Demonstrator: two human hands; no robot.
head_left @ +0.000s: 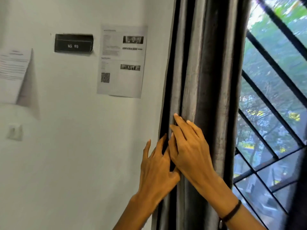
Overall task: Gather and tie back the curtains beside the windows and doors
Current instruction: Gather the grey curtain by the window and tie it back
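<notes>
Both hands, left hand [156, 165] and right hand [189, 150], press the gathered curtain [204, 72].

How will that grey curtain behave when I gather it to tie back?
The curtain hangs in deep soft folds, so it will probably bunch easily and flop. Its sheen hints it may slip through the right hand and left hand. It looks thick, so fairly heavy.
</notes>
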